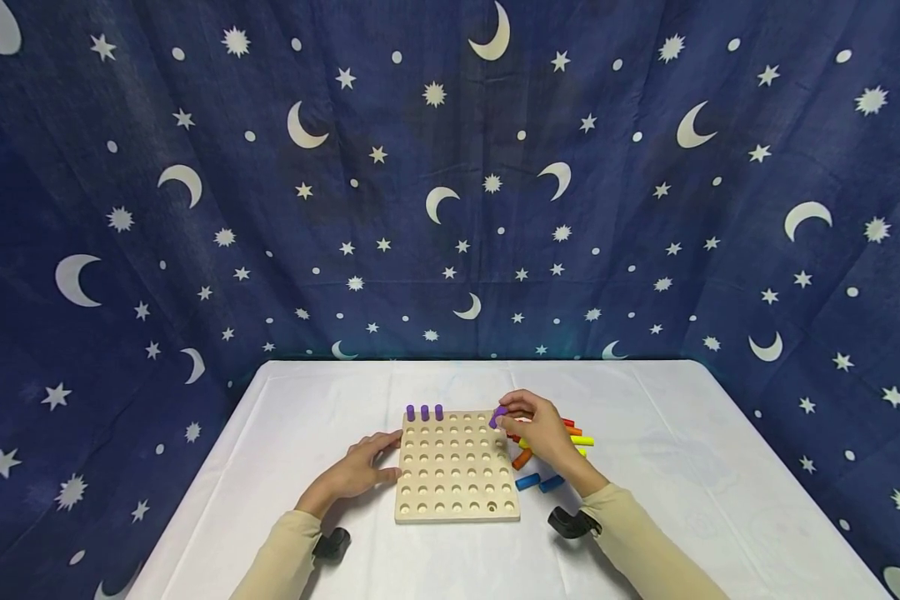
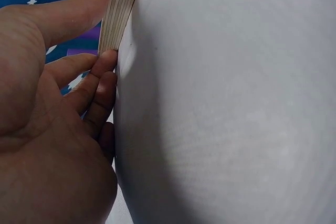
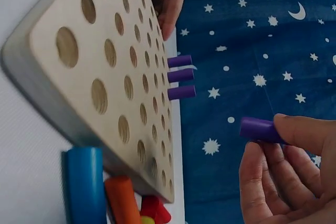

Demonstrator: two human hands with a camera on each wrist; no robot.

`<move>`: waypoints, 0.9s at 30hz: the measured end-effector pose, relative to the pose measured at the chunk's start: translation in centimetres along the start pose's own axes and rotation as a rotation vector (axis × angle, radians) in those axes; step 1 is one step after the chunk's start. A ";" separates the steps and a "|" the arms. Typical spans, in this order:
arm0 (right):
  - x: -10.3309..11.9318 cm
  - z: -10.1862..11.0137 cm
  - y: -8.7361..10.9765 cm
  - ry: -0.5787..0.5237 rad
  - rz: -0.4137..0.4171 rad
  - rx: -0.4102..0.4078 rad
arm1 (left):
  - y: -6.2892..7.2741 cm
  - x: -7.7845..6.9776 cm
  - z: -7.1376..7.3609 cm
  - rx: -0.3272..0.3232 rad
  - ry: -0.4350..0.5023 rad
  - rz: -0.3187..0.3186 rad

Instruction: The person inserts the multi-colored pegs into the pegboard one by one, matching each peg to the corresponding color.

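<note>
A square wooden pegboard [image 1: 447,465] with rows of round holes lies on the table. Three purple pegs [image 1: 424,412] stand upright in its far row, at the left end. My right hand [image 1: 536,427] pinches another purple peg [image 3: 260,130] between thumb and fingers, raised above the board's far right corner. The left hand [image 1: 360,465] rests at the board's left edge, fingers extended. In the left wrist view its thumb and fingertips touch the board's layered side [image 2: 118,14].
Loose pegs lie right of the board, partly under the right hand: blue pegs [image 1: 528,482], an orange peg [image 3: 122,200], a yellow peg [image 1: 582,441] and red ones. A white cloth covers the table [image 1: 645,517]. Behind hangs a dark blue curtain [image 1: 390,208] with moons and stars.
</note>
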State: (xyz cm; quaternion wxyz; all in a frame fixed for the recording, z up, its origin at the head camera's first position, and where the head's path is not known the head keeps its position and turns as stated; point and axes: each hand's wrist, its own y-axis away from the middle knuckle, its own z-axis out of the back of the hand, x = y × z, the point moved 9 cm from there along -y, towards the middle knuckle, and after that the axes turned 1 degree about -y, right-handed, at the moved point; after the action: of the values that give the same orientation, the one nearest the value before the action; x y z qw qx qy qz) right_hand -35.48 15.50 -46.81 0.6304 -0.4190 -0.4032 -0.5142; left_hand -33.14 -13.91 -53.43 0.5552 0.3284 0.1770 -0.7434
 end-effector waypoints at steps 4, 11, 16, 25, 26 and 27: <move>0.5 -0.7 -0.4 -0.016 0.021 0.007 | -0.1 0.0 0.0 0.004 0.002 0.003; 0.8 -2.0 -1.3 -0.041 0.044 0.004 | -0.1 -0.2 0.1 -0.001 0.010 -0.011; 0.6 -2.8 -1.9 -0.061 0.035 -0.022 | -0.1 -0.4 0.1 0.000 0.003 -0.037; -0.6 -4.2 -3.4 -0.102 -0.004 -0.038 | -0.2 -0.5 0.2 -0.004 -0.005 -0.056; -0.7 -4.3 -3.6 -0.105 -0.016 -0.042 | -0.2 -0.5 0.2 -0.005 -0.005 -0.054; -0.7 -4.4 -3.7 -0.106 -0.023 -0.044 | -0.2 -0.5 0.2 -0.008 -0.004 -0.050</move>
State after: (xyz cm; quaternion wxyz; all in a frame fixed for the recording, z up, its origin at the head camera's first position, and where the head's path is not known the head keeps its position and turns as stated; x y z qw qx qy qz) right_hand -38.94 11.12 -48.49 0.5928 -0.4548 -0.4294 -0.5073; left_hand -33.33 -13.66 -52.95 0.5380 0.3203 0.1870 -0.7570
